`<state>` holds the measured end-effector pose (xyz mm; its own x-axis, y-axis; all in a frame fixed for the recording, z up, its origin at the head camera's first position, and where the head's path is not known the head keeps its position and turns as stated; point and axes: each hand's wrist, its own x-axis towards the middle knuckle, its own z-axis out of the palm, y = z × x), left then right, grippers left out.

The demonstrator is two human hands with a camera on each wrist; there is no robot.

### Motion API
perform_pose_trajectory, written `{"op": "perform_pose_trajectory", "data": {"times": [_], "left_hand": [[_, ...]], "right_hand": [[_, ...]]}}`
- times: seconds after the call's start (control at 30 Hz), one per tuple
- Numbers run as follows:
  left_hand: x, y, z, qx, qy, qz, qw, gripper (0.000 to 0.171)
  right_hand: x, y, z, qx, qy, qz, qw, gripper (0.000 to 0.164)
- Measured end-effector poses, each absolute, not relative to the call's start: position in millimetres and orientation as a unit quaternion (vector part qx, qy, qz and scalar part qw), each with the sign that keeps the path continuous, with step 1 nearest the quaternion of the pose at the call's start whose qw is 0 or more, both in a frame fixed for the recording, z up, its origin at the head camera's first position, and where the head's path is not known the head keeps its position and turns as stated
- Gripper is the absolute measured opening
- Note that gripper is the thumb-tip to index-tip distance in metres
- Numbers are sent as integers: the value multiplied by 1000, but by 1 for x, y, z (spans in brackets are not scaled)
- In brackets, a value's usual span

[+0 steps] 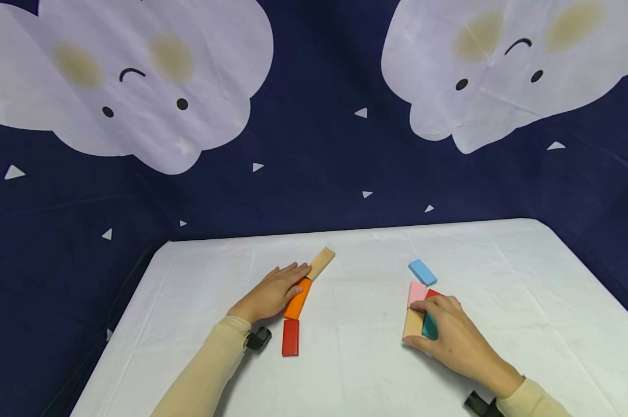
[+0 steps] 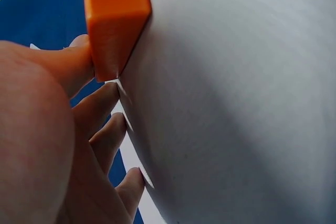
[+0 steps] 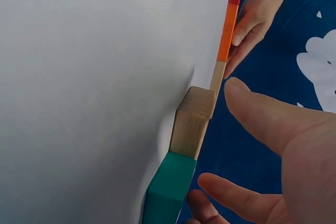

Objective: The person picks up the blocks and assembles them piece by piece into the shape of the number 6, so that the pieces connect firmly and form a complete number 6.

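— What is seen, taken from the largest down?

— A dark blue cloth (image 1: 319,145) printed with clouds is hung behind, and before it stands a desk (image 1: 356,324), covered in white, on which small blocks are laid.

— And the hands?

— The left hand (image 1: 272,292) is spread with its fingers fairly straight, and nothing is gripped by it: the near end of the left plain block (image 1: 322,262) is met by the fingers, the orange block (image 1: 297,304) by the thumb. The right hand (image 1: 460,336) is held over the right group, thumb and fingers parted; in the right wrist view a gap is shown between thumb and blocks, so it is judged open.

— Where are the blocks?

— On the left, a bent line is formed: plain, orange, then the left red block (image 1: 290,337) nearest. On the right, the blue block (image 1: 422,272) is set slantwise at the far end; nearer come the pink block (image 1: 416,294) and right red block (image 1: 433,293), then the right plain block (image 1: 413,324) beside the teal block (image 1: 430,327), which is partly hidden.

— How is this best done?

— Positions seem to be under adjustment. Blocks should be taken squarely by their ends and nudged lightly, so that neighbours are not knocked askew.
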<state>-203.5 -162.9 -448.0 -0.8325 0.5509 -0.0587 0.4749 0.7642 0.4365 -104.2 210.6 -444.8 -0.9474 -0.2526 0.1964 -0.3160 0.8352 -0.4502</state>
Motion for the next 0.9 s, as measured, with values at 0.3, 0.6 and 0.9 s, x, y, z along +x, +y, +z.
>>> {"op": "perform_pose_trajectory", "data": {"times": [0.3,0.6,0.9], "left_hand": [[-203,-162,-447,275,935,205,94,53],[-202,-163,-446,272,935,206,95,52],[-203,-162,-447,273,935,206,92,52]], "right_hand": [[-104,211,-443,150,-960,228,62,58],[-105,210,-444,157,-959,226,68,57],[-105,211,-445,204,-947,236,79,57]]}}
